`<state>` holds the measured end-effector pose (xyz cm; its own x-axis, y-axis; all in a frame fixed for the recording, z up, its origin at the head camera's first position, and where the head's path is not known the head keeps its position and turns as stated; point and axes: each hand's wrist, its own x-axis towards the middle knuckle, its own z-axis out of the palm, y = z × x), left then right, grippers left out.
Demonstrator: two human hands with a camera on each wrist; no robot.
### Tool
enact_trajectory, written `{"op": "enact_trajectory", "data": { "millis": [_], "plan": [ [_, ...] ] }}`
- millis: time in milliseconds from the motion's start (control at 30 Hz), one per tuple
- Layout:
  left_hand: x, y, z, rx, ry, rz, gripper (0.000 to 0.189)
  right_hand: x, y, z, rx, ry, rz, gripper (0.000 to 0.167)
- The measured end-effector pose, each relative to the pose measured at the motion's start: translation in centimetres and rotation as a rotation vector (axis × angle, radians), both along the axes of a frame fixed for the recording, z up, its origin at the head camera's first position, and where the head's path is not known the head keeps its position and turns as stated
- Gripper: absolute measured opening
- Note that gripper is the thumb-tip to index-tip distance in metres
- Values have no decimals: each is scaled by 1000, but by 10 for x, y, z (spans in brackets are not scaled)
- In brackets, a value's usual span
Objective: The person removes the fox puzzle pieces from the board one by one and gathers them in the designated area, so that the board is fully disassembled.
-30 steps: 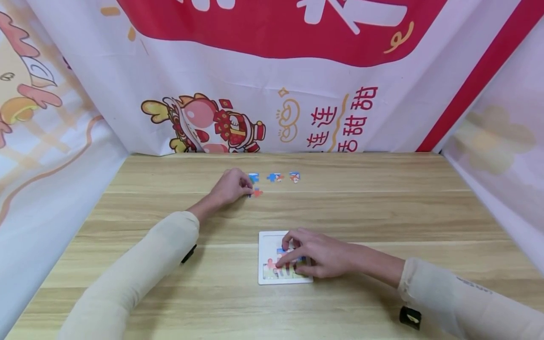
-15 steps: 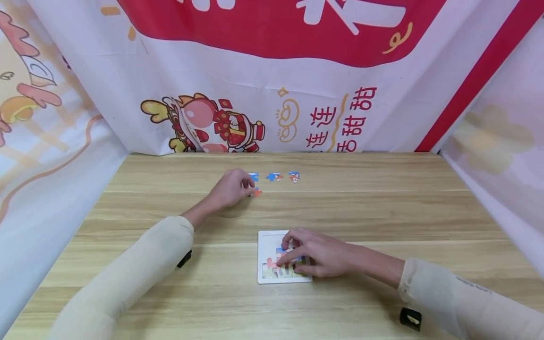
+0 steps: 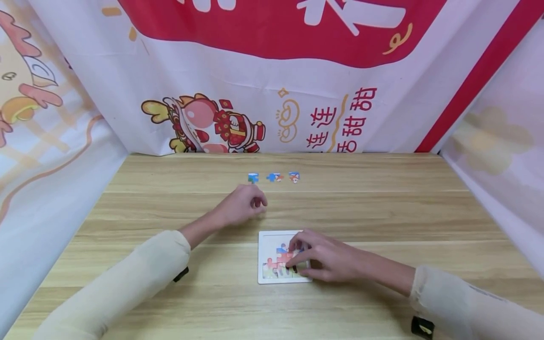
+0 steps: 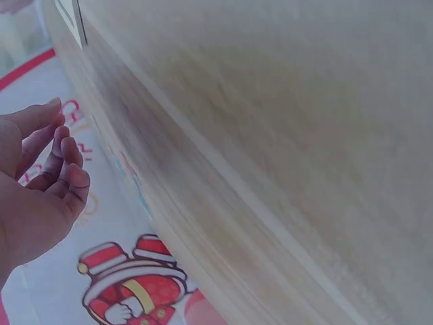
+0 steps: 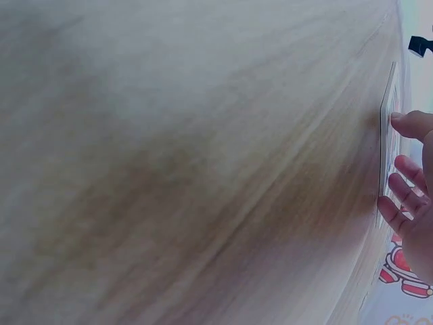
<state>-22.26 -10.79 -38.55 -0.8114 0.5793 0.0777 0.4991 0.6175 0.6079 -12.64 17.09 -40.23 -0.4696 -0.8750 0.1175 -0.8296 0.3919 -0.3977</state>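
Observation:
My left hand (image 3: 244, 205) is over the table between the loose pieces and the frame, thumb and forefinger brought together on a puzzle piece that the fingers hide. In the left wrist view the fingertips of that hand (image 4: 51, 156) meet, the other fingers curled. My right hand (image 3: 325, 257) rests over a white puzzle frame (image 3: 261, 257), its spread fingers touching the joined pieces (image 3: 270, 271). These fill the lower part of the frame in red, green and blue. From the right wrist view, the thumb and fingers of this hand (image 5: 409, 169) lie loosely bent along the frame's edge.
Three loose puzzle pieces lie in a row near the back of the wooden table (image 3: 382, 203): a blue-green one (image 3: 253, 177), a blue one with orange (image 3: 274, 177) and one with an orange animal (image 3: 294, 177). Printed cloth (image 3: 272, 104) hangs behind and at both sides.
My left hand has picked up the red piece from the back and come toward the frame. My right hand has shifted slightly right, uncovering more of the joined pieces.

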Motion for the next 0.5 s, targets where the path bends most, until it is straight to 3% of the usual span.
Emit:
{"op": "enact_trajectory", "data": {
  "millis": [267, 500],
  "plan": [
    [19, 9, 3, -28, 9, -61, 8, 5, 8, 4, 31, -10, -27, 33],
    [32, 17, 5, -22, -25, -101, 8, 9, 13, 4, 86, 78, 27, 40]
  ]
}}
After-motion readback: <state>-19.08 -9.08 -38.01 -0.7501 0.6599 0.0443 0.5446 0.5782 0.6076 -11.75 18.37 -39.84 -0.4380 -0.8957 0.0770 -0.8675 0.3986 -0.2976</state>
